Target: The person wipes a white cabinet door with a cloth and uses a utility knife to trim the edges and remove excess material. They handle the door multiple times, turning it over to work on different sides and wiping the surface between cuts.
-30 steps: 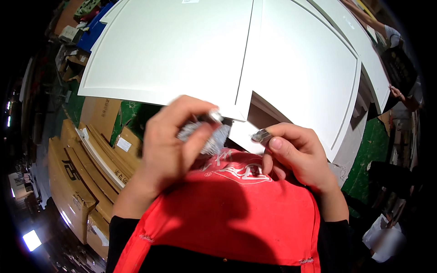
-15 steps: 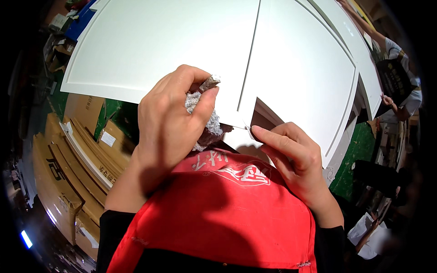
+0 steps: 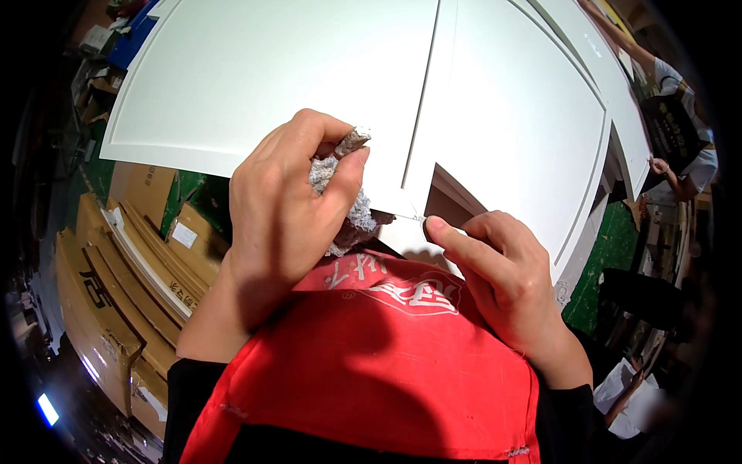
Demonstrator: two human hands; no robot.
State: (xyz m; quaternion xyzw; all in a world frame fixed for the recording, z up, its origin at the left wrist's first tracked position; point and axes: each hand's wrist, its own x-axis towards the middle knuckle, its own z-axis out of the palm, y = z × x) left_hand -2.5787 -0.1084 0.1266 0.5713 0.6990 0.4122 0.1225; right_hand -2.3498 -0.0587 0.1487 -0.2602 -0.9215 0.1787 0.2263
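My left hand [image 3: 278, 193] is closed around a crumpled grey fluffy rag [image 3: 360, 212] and a short, stubby stick [image 3: 353, 141] with a whitish tip, which pokes out between thumb and forefinger. Both are over the near edge of a large white framed panel [image 3: 286, 69]. My right hand [image 3: 506, 267] is at the panel's near edge, beside a dark gap, with its fingers bent and the forefinger pointing at a corner joint. A tiny thin thing shows at that fingertip, too small to name. The thumb of this hand is mostly hidden.
Flat cardboard boxes [image 3: 97, 286] are stacked at the left on a green floor [image 3: 599, 259]. A red apron [image 3: 371, 363] covers my front, close to the panel. At the far right, another person [image 3: 676, 116] reaches over a further white panel [image 3: 599, 62].
My right hand has shifted slightly, its forefinger a little lower at the panel's edge. The left hand keeps its grip on the rag and stick, with hardly any movement.
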